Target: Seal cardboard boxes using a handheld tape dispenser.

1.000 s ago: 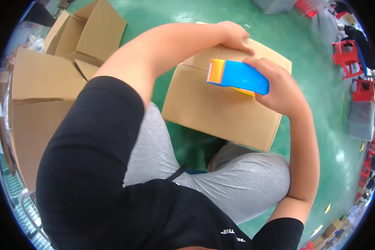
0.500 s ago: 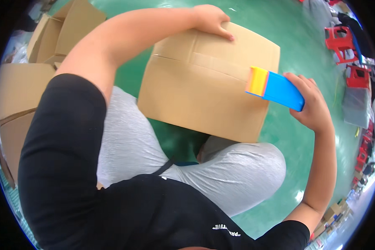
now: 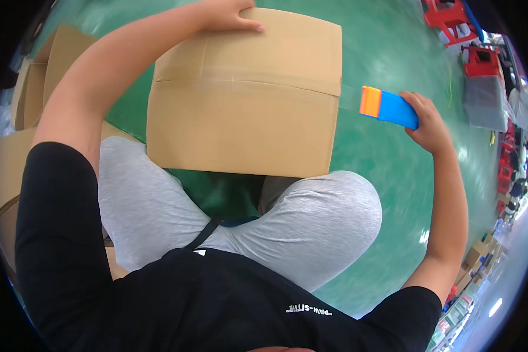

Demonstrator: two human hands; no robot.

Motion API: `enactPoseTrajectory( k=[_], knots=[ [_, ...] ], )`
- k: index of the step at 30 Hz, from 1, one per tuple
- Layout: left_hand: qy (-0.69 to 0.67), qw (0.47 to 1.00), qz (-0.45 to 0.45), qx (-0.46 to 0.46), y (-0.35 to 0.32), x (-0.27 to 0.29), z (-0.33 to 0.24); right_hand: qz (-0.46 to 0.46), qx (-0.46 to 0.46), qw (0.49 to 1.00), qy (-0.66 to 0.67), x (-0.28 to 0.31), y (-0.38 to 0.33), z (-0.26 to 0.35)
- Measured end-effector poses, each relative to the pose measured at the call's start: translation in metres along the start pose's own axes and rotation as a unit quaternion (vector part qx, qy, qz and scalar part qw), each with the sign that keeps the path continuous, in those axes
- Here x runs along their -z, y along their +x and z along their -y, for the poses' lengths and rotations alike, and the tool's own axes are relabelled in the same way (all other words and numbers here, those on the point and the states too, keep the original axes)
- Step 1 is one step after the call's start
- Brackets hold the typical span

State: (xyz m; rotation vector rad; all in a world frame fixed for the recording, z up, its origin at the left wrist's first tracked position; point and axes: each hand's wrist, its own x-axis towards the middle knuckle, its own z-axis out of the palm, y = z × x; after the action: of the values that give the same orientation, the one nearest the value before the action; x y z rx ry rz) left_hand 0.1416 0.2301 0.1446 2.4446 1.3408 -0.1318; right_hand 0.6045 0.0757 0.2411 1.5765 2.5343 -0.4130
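A closed cardboard box (image 3: pixel 243 126) stands before my knees, its top seam running left to right. My left hand (image 3: pixel 229 16) rests on the far edge of the box, thumb stretched out over the top; its other fingers are partly cut off by the picture's edge. Off to the right of the box, my right hand (image 3: pixel 431 124) is wrapped around a blue tape dispenser (image 3: pixel 398 109) with an orange front end. A strip of clear tape (image 3: pixel 350 97) spans the gap from the box's right edge to the dispenser. Along the seam the box looks shiny and taped.
Open cardboard boxes (image 3: pixel 64 56) stand at the left, close to my left arm. Red plastic stools (image 3: pixel 449 20) and a grey bin (image 3: pixel 485 102) line the far right. Smaller cartons (image 3: pixel 475 253) sit at the lower right. The floor (image 3: pixel 393 56) is smooth green.
The dispenser has gone from over the box's right part to beyond its right edge, with tape drawn out behind it. The view has shifted, so the box appears further left.
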Motion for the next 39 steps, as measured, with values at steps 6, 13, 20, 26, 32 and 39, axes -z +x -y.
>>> enactPoseTrajectory(
  k=[6, 13, 20, 26, 32, 39],
  knots=[
    [0.006, 1.0, 0.003, 0.005, -0.002, 0.005, -0.013, -0.043, -0.021, 0.998, 0.038, -0.02, -0.015, -0.019],
    [0.003, 1.0, -0.009, 0.003, -0.012, 0.0, 0.005, -0.046, -0.019, 0.997, 0.061, 0.002, -0.017, -0.005],
    [0.022, 0.999, 0.02, 0.014, -0.014, 0.008, 0.001, -0.01, -0.038, 0.998, 0.044, -0.051, -0.002, -0.004],
    [0.126, 0.974, -0.057, -0.18, -0.008, 0.002, -0.011, 0.01, 0.012, 0.995, 0.101, -0.105, 0.032, -0.01],
    [-0.005, 0.877, -0.169, -0.449, 0.005, -0.02, -0.163, 0.038, -0.024, 0.995, 0.09, -0.105, 0.035, -0.009],
    [-0.005, 0.882, -0.017, -0.47, 0.02, -0.031, -0.169, -0.016, -0.024, 0.986, 0.166, -0.127, 0.027, -0.021]
  ],
)
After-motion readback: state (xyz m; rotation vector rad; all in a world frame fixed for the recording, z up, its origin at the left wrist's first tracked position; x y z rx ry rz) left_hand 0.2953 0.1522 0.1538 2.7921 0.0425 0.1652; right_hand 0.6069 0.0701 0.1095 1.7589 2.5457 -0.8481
